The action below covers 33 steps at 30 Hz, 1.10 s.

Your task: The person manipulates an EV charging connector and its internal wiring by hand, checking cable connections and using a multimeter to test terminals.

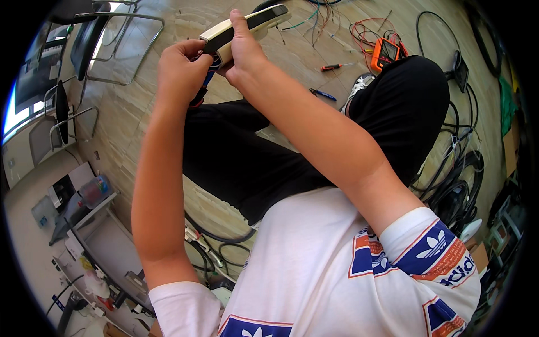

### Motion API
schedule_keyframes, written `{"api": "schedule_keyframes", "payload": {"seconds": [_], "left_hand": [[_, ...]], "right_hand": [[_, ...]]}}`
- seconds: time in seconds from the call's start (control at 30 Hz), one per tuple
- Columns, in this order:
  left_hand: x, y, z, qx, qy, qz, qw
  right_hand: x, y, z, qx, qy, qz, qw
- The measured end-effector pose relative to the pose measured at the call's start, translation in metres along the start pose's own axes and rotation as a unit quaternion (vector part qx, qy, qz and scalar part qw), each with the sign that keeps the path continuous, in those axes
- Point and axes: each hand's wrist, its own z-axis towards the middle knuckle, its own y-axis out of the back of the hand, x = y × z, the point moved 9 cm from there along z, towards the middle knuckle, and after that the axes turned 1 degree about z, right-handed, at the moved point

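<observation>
A long white-and-black casing [241,29], perhaps a plug or handle housing, is held up above the floor at the top of the head view. My right hand [247,53] wraps around its middle, thumb lying along the upper side. At the casing's near end, my left hand [182,70] is closed in a pinch; what its fingertips hold is hidden. Just beneath the two hands shows part of a blue, black and red object [203,90], too covered to name. Thin coloured wires [317,19] lie beyond the casing's far end.
On the tiled floor are an orange multimeter [386,53] with leads, an orange-and-black screwdriver [332,67] and a blue pen-like tool [324,94]. Thick black cables [463,174] coil at the right. Chairs [98,39] stand at the left. My bent legs lie below my hands.
</observation>
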Motion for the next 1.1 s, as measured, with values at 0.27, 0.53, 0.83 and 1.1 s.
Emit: {"api": "schedule_keyframes", "payload": {"seconds": [0.27, 0.53, 0.83, 1.1], "left_hand": [[-0.039, 0.001, -0.026, -0.021, -0.012, 0.069, 0.997], [-0.035, -0.001, -0.025, -0.037, -0.038, 0.056, 0.997], [-0.035, -0.011, -0.031, -0.017, -0.017, 0.035, 0.999], [-0.019, -0.030, -0.046, -0.047, -0.033, -0.003, 0.998]], "right_hand": [[-0.001, 0.013, -0.007, -0.026, -0.027, 0.037, 0.999], [-0.004, 0.022, -0.005, -0.041, -0.035, 0.042, 0.998], [-0.001, 0.031, 0.003, -0.004, -0.037, 0.064, 0.997], [-0.005, 0.050, -0.002, 0.011, -0.058, 0.048, 0.997]]}}
